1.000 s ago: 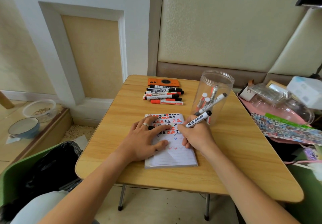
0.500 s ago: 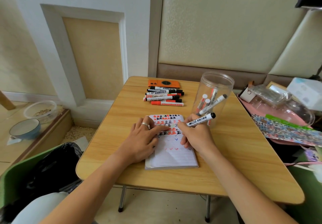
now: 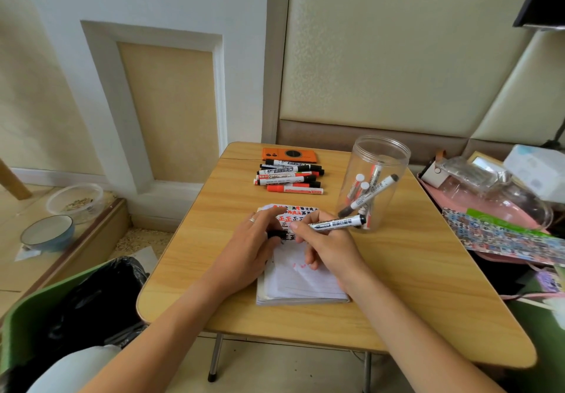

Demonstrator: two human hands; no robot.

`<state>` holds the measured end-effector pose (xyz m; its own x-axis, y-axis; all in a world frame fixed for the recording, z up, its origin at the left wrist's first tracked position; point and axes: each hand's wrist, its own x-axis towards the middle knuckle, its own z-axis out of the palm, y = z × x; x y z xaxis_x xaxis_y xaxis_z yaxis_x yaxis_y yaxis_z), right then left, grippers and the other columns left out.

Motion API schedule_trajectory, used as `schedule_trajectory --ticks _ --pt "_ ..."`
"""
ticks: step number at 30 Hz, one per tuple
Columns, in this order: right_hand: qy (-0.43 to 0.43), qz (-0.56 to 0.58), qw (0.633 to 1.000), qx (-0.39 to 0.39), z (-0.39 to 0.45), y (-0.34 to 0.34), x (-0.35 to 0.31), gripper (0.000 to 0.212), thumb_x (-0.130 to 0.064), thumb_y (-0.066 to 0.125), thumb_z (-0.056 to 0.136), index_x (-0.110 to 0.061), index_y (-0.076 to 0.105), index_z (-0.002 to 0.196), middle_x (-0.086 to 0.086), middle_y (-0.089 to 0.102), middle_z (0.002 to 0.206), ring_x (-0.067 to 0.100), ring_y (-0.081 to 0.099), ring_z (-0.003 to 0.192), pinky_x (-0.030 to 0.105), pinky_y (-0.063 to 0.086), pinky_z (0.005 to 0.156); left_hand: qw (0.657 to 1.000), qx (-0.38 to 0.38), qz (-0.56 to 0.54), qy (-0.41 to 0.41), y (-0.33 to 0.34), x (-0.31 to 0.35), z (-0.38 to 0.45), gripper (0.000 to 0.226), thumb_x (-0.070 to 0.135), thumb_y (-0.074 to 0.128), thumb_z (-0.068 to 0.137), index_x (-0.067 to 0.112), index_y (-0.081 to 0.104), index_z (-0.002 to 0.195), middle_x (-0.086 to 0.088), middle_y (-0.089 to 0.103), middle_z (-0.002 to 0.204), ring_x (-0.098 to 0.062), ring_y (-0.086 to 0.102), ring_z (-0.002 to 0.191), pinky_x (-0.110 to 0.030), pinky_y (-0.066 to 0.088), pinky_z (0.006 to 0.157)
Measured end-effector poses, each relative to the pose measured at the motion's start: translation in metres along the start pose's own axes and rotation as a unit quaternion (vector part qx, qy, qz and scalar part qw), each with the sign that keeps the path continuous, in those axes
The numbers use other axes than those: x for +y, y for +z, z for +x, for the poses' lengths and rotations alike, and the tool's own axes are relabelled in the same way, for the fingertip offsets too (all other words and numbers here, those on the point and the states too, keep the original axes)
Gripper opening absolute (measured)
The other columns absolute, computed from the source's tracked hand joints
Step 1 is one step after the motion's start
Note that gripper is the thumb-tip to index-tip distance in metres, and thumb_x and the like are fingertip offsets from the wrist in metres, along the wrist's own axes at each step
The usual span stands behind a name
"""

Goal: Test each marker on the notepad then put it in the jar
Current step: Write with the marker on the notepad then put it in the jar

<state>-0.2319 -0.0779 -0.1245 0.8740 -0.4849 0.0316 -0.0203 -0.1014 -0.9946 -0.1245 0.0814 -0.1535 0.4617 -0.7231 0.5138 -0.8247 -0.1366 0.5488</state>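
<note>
Marker tip behind right hand; notepad middle under both hands; marker labels too small.

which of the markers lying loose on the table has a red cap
The marker nearest the notepad, at the front of the pile: its cap at the left end is red, and it lies apart from the black-capped ones bunched behind it.

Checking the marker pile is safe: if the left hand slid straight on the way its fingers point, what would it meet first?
Probably nothing at first: the left hand points along the notepad, then the marker pile; depth unclear.
</note>
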Motion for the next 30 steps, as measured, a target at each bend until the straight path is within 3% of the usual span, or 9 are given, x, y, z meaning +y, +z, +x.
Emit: schedule_trajectory --ticks 3,8,11,14,16,19,25,28,30 --pt "0.0 -0.013 1.0 -0.027 -0.002 0.0 -0.001 0.023 -0.024 0.076 0.092 -0.006 0.061 0.09 0.004 0.067 0.068 0.016 0.05 0.041 0.024 0.039 0.04 1.0 0.004 -0.031 -0.004 -0.002 0.002 0.0 0.051 0.004 0.058 0.098 0.025 0.044 0.143 0.006 0.064 0.113 -0.008 0.058 0.104 -0.019 0.044 0.087" --pt "-0.007 -0.035 0.997 -0.065 -0.002 0.001 -0.002 0.031 -0.026 0.077 0.091 -0.002 0.059 0.094 0.011 0.067 0.071 0.014 0.045 0.038 0.02 0.033 0.036 0.999 0.004 -0.041 0.011 -0.006 0.008 0.0 0.042 0.011 0.066 0.096 0.023 0.05 0.133 0.014 0.069 0.111 -0.004 0.063 0.104 -0.025 0.048 0.089" --pt "0.006 -0.026 0.997 -0.074 -0.003 0.001 -0.003 0.034 -0.031 0.079 0.087 -0.005 0.058 0.091 0.01 0.055 0.061 0.014 0.039 0.038 0.02 0.029 0.037 0.998 0.008 -0.053 0.018 -0.007 0.009 -0.001 0.033 0.009 0.07 0.091 0.021 0.057 0.119 0.017 0.068 0.102 0.001 0.062 0.094 -0.018 0.046 0.081" --pt "0.019 -0.006 0.996 -0.087 -0.005 0.001 -0.007 0.04 -0.046 0.077 0.082 -0.011 0.059 0.084 0.0 0.042 0.051 0.013 0.033 0.039 0.022 0.025 0.039 0.998 0.013 -0.044 0.032 -0.008 0.011 -0.002 0.02 0.01 0.071 0.091 0.02 0.063 0.107 0.015 0.065 0.094 -0.004 0.06 0.085 -0.017 0.045 0.073" --pt "0.048 0.01 0.995 -0.082 -0.006 -0.002 -0.009 0.057 -0.068 0.068 0.083 -0.011 0.062 0.081 0.001 0.048 0.057 0.013 0.039 0.041 0.023 0.028 0.042 0.998 0.031 -0.048 0.034 -0.008 0.013 -0.002 0.017 0.008 0.071 0.09 0.018 0.063 0.102 0.013 0.064 0.089 -0.007 0.06 0.081 -0.019 0.046 0.071" --pt "0.084 0.094 0.99 -0.058 -0.003 -0.009 -0.01 0.083 -0.083 0.048 0.086 -0.005 0.07 0.102 0.005 0.06 0.069 0.016 0.045 0.043 0.021 0.032 0.041 0.997 0.06 -0.044 0.016 -0.009 0.014 -0.003 0.017 0.006 0.07 0.088 0.018 0.061 0.097 0.014 0.06 0.085 -0.007 0.057 0.078 -0.016 0.041 0.07" --pt "0.083 0.133 0.986 0.053 0.002 -0.017 -0.005 0.029 -0.035 0.064 0.099 -0.006 0.067 0.102 0.006 0.064 0.064 0.012 0.049 0.039 0.019 0.034 0.034 0.997 0.058 -0.044 -0.012 -0.008 0.012 -0.004 0.012 0.011 0.055 0.097 0.021 0.051 0.102 0.011 0.052 0.086 -0.01 0.048 0.076 -0.022 0.036 0.065" --pt "0.065 0.081 0.993 0.053 0.001 -0.012 0.0 0.025 -0.027 0.059 0.104 -0.003 0.065 0.1 0.009 0.063 0.065 0.014 0.051 0.038 0.02 0.035 0.034 0.998 0.027 -0.056 -0.016 -0.008 0.009 -0.004 0.009 0.029 0.05 0.102 0.026 0.05 0.11 0.012 0.052 0.1 -0.009 0.051 0.092 -0.024 0.039 0.076" --pt "0.047 0.036 0.997 0.043 0.001 -0.008 0.001 0.029 -0.027 0.052 0.107 -0.001 0.062 0.1 0.01 0.057 0.068 0.015 0.052 0.038 0.021 0.036 0.034 0.999 0.0 -0.048 -0.005 -0.008 0.007 -0.003 0.029 0.047 0.059 0.098 0.029 0.055 0.12 0.016 0.053 0.11 -0.006 0.055 0.103 -0.02 0.044 0.084"
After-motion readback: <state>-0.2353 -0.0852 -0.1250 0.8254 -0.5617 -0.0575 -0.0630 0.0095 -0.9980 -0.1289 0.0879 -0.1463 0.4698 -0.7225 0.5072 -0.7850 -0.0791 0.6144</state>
